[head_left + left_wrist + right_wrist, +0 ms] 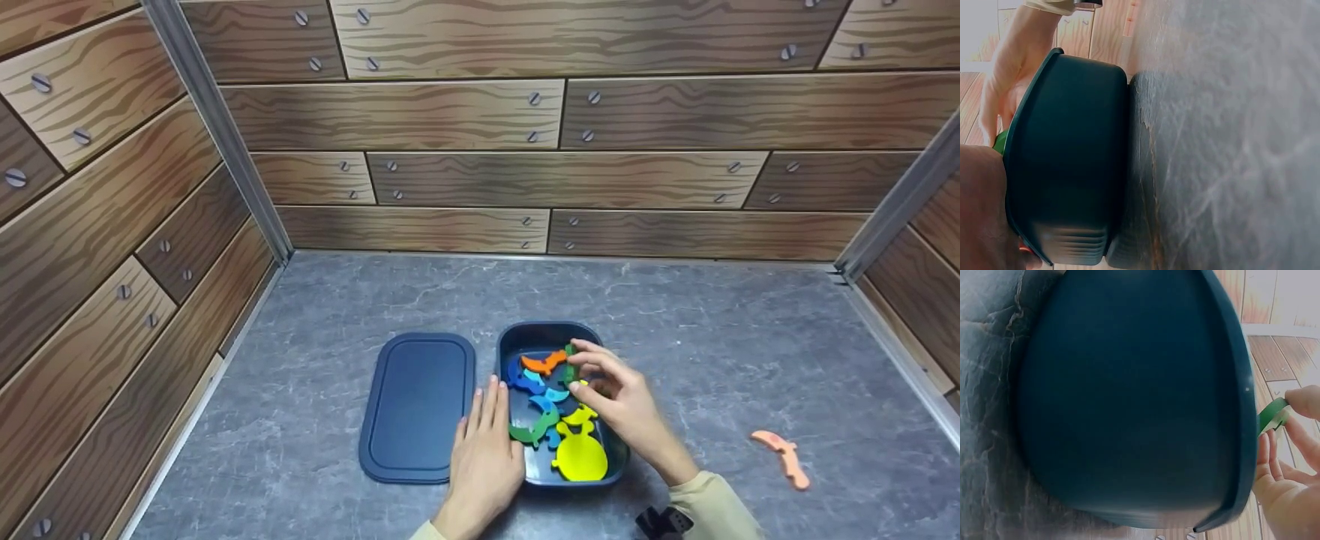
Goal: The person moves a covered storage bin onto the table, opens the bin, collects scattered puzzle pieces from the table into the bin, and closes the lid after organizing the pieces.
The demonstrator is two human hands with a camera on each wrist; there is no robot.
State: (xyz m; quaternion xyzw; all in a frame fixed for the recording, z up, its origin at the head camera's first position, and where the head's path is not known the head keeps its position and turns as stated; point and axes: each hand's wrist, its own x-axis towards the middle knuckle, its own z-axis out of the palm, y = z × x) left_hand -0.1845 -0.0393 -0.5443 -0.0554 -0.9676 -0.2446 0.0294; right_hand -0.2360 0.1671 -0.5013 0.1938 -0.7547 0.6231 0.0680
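Note:
A dark blue box [615, 469] holds several flat coloured shapes. My right hand [619, 401] is over its right side and pinches a green piece [571, 366] between thumb and fingers; in the right wrist view this green piece [1270, 415] shows just past the rim. My left hand [484, 461] lies along the box's left rim, its fingers straight and pointing forward. Inside lie an orange piece [544, 364], a dark blue piece [523, 379], a green crescent-shaped piece [538, 430], light blue pieces, a small yellow piece [581, 415] and a large rounded yellow piece [581, 456].
The box's dark blue lid [420, 405] lies flat to the left, partly beside my left hand. A peach-coloured piece [787, 459] rests on the grey tabletop [675, 307] at the far right. Wood-patterned walls [480, 112] enclose the back and sides.

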